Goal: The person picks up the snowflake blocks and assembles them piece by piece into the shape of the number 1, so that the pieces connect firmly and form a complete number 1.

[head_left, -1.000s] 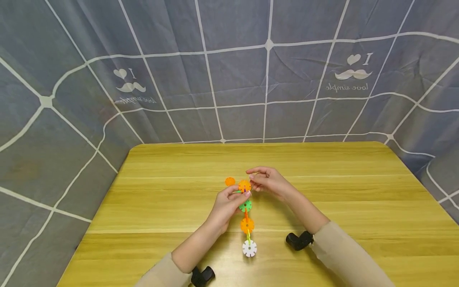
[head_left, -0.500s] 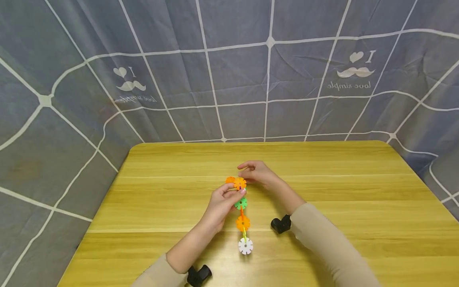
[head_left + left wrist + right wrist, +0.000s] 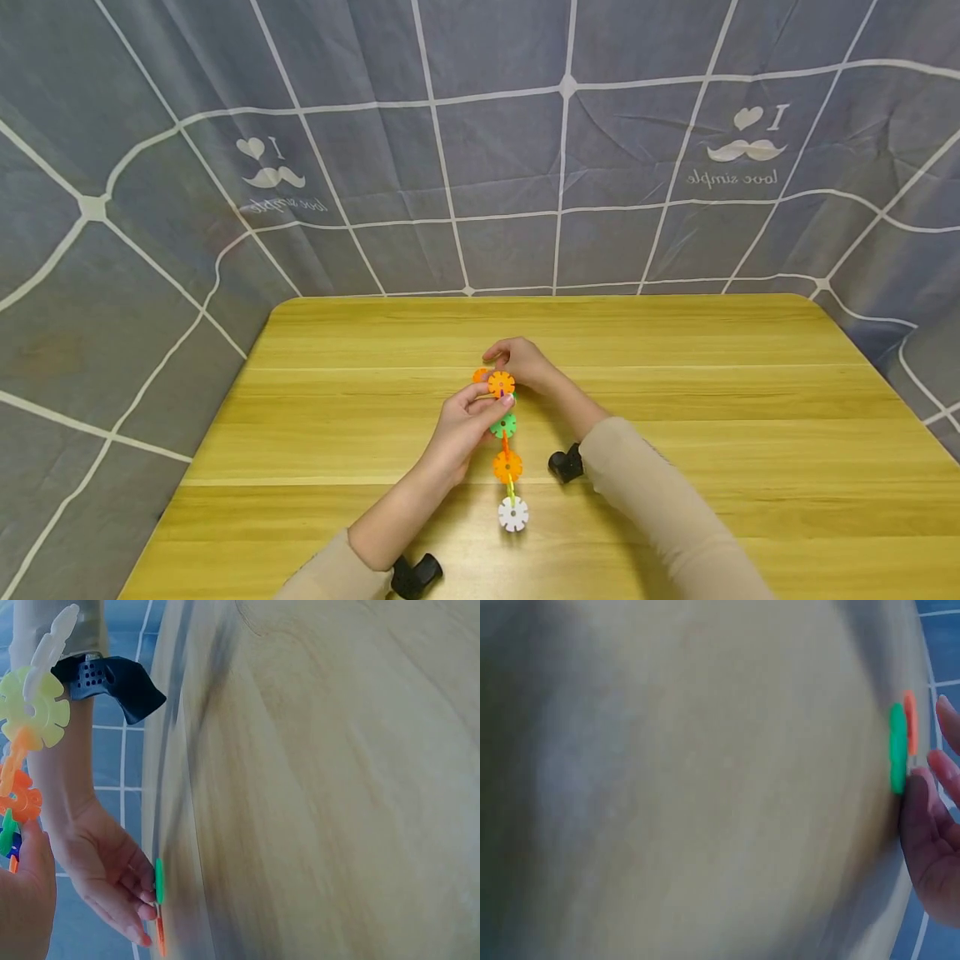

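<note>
My left hand (image 3: 459, 429) pinches a chain of interlocking notched plastic discs near its far end, between thumb and fingers. Nearest the body is a white disc (image 3: 513, 514), followed by a yellow edge-on one, an orange disc (image 3: 507, 467) and a green disc (image 3: 503, 424). Another orange disc (image 3: 501, 383) tops the chain beyond my thumb. My right hand (image 3: 522, 364) is low over the table behind it, fingers loosely bent. In the right wrist view its thumb is right at a loose green disc (image 3: 898, 748), with a loose orange disc (image 3: 910, 724) beside that.
The wooden table (image 3: 675, 375) extends to both sides, with a grey white-lined curtain (image 3: 495, 167) behind and at the sides. Black wrist mounts (image 3: 417, 575) stick out from both sleeves.
My right hand has moved left and down behind the chain, toward the loose discs. My left hand shifted slightly left with the chain, then stayed still.
</note>
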`<state>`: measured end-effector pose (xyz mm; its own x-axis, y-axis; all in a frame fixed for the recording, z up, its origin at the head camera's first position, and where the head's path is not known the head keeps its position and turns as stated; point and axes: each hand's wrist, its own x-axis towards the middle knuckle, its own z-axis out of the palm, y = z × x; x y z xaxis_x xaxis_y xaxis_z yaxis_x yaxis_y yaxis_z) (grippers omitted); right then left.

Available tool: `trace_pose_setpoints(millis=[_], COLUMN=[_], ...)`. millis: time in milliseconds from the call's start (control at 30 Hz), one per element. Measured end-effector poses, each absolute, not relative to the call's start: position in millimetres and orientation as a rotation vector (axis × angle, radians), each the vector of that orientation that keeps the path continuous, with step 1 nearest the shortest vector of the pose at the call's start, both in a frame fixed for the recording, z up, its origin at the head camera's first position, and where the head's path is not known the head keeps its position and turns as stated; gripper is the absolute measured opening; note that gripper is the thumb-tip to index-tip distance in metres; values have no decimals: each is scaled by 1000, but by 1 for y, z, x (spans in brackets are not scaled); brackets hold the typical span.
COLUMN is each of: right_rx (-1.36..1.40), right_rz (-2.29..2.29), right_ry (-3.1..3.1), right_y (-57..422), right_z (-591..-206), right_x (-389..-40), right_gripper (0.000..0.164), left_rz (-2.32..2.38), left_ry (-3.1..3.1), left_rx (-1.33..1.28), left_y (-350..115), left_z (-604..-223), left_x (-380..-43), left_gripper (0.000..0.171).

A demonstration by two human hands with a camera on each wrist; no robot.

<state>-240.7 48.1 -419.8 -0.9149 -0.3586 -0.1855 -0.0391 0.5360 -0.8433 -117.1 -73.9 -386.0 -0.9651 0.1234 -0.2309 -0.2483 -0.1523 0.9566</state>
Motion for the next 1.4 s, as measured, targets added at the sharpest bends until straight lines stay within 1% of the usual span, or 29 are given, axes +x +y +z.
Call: trace_pose_setpoints(millis=[100,233,400,567,700,833,900,1000,1167,1400], right_rx=[-365,-411,-408,-505,-560,-540,-519,-498,-472,-516], right_rz=[-1182,-1013,-980,-1111,-1276,-1389,-1424,-1455,-1482,-1625], right_ry=[2546,2645,2670,2611,2484,2383,2347,2289,2214,2059], right_y=[42,35,33,39,49,61,66,73,82,92], right_z=[-419,-416,-413,-416,-421,-424,-423,-419,-408,-398], right_x=[-239,-236,-233,-235,-237,-238,-238,-238,-234,-229], right_gripper=[21,22,14,11,21,33,35,33,24,25], left_rz=[2220,2227,2237,2245,2225,2203,2199,2201,2202,2215], left_ry=[1852,1842,1831,1811,1828,1847,1849,1849,1844,1817], left_rx=[-137,-136,-125,-120,-130,-137,-136,-131,-134,-132], left_y=[-74,-73,-72,-73,-72,-72,-72,-72,-72,-71], left_z=[-386,-386,-387,-387,-387,-388,-388,-387,-387,-389], left_x=[-117,-117,-117,-116,-116,-116,-116,-116,-116,-116], left_gripper=[38,35,31,31,33,35,36,35,36,35])
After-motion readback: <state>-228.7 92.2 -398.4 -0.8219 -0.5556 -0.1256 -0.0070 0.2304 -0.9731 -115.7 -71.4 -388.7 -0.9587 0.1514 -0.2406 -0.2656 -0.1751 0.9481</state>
